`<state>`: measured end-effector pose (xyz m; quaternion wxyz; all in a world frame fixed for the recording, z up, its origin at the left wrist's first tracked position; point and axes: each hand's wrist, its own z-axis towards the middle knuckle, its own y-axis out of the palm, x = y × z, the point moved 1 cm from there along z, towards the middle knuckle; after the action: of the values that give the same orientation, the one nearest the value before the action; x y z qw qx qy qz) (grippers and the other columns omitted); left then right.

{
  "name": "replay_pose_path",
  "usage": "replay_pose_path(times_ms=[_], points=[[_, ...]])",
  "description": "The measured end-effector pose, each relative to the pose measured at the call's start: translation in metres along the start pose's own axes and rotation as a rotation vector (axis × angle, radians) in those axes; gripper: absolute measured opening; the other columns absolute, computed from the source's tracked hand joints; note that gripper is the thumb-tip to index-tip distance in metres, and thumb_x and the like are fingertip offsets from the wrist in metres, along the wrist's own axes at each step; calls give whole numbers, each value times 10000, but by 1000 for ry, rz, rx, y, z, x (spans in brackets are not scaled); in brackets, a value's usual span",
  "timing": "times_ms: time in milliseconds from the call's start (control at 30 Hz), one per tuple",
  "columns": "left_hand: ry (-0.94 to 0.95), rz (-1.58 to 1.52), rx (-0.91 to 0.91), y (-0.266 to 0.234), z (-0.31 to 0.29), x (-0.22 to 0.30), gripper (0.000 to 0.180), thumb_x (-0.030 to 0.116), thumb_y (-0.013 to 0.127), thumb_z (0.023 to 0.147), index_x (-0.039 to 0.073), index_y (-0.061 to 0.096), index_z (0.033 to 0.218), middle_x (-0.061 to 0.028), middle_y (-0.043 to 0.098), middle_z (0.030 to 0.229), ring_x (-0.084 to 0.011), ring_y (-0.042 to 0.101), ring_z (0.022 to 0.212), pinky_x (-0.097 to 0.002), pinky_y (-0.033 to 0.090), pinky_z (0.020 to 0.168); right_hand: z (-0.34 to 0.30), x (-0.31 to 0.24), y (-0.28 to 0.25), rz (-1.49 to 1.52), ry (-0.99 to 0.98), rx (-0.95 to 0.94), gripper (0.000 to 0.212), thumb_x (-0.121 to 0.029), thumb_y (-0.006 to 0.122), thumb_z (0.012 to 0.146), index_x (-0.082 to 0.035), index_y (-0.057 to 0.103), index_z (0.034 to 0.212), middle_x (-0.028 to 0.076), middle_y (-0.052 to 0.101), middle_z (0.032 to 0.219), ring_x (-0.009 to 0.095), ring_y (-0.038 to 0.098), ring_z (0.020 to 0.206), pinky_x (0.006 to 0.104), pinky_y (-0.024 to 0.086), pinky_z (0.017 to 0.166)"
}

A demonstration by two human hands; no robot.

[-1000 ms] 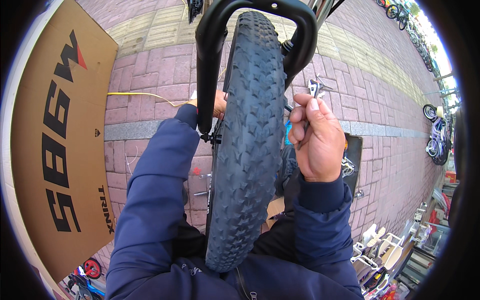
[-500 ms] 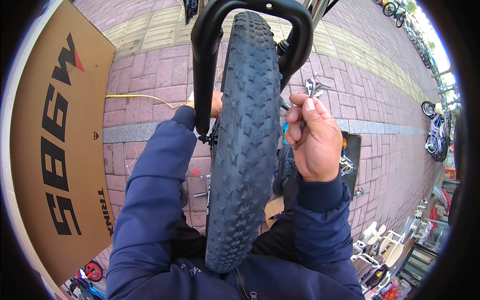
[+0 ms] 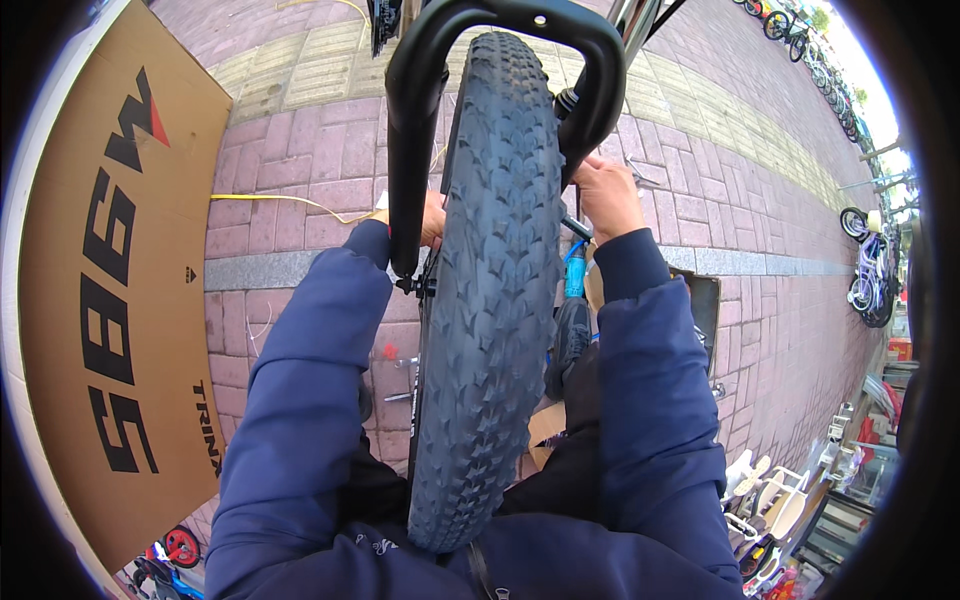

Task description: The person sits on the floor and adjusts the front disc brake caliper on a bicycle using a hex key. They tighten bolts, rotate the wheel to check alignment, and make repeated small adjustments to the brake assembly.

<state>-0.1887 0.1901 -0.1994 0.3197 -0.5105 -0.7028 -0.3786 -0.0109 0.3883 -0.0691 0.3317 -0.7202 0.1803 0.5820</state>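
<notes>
A bicycle's front wheel stands before me, its knobbly black tyre [image 3: 495, 300] between the legs of a black fork [image 3: 418, 110]. My left hand [image 3: 433, 220] reaches in behind the left fork leg, beside the tyre; its fingers are hidden. On the other side, my right hand [image 3: 610, 198] is at the right fork leg with its fingers bent inward. Their tips are out of sight behind the fork, so what they pinch cannot be made out. Just below this hand lie a dark rod [image 3: 577, 228] and a turquoise cylinder [image 3: 574, 272].
A large brown cardboard box [image 3: 165, 300] stands at the left. A yellow strap [image 3: 275, 197] lies on the brick paving [image 3: 770, 330]. Partly behind my right sleeve is a dark tray [image 3: 706, 300]. Parked bicycles [image 3: 872, 265] and a rack of parts [image 3: 770, 500] line the right side.
My right hand has moved forward and inward to the right fork leg, turning from palm up to knuckles up. My left hand stays about where it was.
</notes>
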Motion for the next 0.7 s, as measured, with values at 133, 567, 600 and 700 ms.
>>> replay_pose_path(times_ms=[133, 567, 600, 700], points=[[1, -2, 8, 0, 0, 0, 161, 143, 785, 840, 58, 676, 922, 9, 646, 800, -94, 599, 676, -245, 505, 619, 20, 26, 19, 150, -138, -105, 191, -123, 636, 927, 33, 734, 977, 35, 656, 737, 102, 578, 669, 284, 454, 610], [9, -7, 5, 2, 3, -1, 160, 154, 799, 832, 62, 683, 893, 21, 637, 784, -83, 583, 659, -239, 488, 601, 34, 46, 34, -144, -342, -83, 124, -95, 648, 852, 3, 695, 911, 190, 708, 850, 359, 693, 841, 380, 531, 720], [10, -6, 6, 2, 2, -1, 160, 155, 801, 832, 63, 684, 890, 22, 636, 783, -82, 582, 658, -238, 487, 600, 37, 50, 35, -133, -350, -94, 124, -96, 649, 850, 0, 694, 914, 189, 709, 853, 359, 692, 843, 381, 531, 724], [12, -8, 11, 2, 2, -1, 160, 157, 804, 830, 64, 685, 884, 24, 634, 779, -80, 578, 654, -237, 483, 596, 42, 58, 39, -89, -375, -129, 133, -100, 659, 845, -5, 694, 931, 182, 711, 860, 347, 693, 838, 378, 528, 731]])
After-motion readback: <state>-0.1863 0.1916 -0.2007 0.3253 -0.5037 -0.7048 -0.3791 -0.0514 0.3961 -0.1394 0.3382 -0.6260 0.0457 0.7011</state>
